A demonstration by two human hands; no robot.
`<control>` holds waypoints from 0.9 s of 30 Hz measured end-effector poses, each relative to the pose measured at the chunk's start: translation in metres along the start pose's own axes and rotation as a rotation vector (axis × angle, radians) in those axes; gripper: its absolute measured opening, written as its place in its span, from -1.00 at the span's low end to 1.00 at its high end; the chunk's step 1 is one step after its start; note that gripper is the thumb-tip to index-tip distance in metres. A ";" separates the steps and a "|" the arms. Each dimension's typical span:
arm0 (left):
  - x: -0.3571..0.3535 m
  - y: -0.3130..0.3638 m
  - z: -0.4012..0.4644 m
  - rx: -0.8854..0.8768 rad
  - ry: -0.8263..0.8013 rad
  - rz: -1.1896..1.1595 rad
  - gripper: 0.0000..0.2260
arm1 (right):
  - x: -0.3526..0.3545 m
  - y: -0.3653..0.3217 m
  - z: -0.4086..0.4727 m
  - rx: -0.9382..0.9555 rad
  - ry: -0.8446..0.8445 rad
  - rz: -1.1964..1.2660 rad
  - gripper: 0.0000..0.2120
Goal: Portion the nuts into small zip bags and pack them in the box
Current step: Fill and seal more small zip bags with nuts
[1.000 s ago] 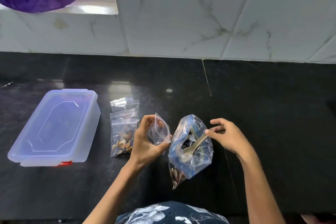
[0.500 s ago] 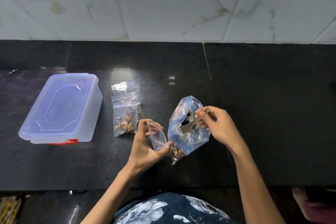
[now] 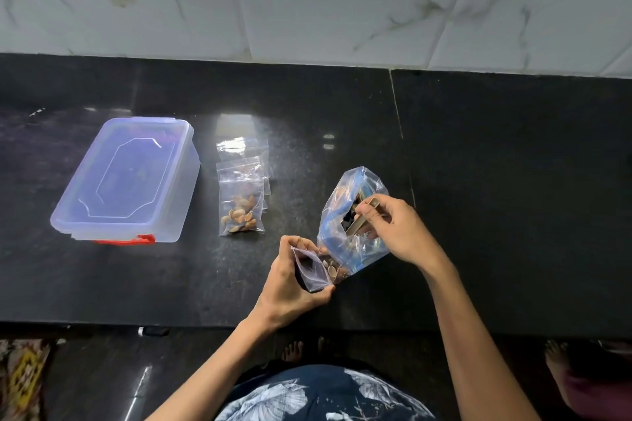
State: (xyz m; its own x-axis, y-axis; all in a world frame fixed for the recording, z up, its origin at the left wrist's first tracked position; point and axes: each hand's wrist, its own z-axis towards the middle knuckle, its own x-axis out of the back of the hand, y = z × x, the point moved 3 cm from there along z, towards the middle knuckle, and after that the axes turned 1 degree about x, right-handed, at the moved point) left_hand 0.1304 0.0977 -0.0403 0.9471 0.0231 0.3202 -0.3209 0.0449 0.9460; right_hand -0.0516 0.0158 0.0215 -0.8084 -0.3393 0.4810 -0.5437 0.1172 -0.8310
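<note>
Right hand (image 3: 398, 232) pinches spoon (image 3: 363, 219) — bowl hidden in nut bag (image 3: 352, 219); left hand (image 3: 290, 287) grips small bag (image 3: 309, 267).

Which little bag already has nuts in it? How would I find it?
Find the big plastic box with the lid on the dark counter. Just to its right lies a small clear bag holding brown nuts. The bag behind it looks empty, and the one in the left hand is empty too.

One box (image 3: 124, 178). One big bag (image 3: 352, 215). One spoon (image 3: 363, 219). Three small bags: one with nuts (image 3: 241, 203), two empty (image 3: 241, 149) (image 3: 309, 268). Two hands (image 3: 290, 287) (image 3: 400, 232).
</note>
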 end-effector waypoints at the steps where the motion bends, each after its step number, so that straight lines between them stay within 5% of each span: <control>1: 0.000 -0.001 0.000 -0.003 0.006 0.008 -0.42 | -0.001 0.000 0.001 -0.011 -0.018 -0.004 -0.82; 16: -0.002 -0.009 0.002 -0.017 0.004 0.037 -0.49 | -0.013 0.000 0.018 -0.205 -0.101 -0.040 -0.81; 27: -0.002 -0.005 0.002 -0.022 0.022 -0.003 -0.56 | -0.004 0.007 0.011 -0.223 0.107 0.264 -0.82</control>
State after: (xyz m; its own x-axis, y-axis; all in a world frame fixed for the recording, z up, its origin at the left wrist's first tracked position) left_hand 0.1303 0.0954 -0.0454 0.9476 0.0449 0.3162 -0.3186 0.0673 0.9455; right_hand -0.0496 0.0077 0.0103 -0.9402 -0.1720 0.2940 -0.3391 0.3928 -0.8548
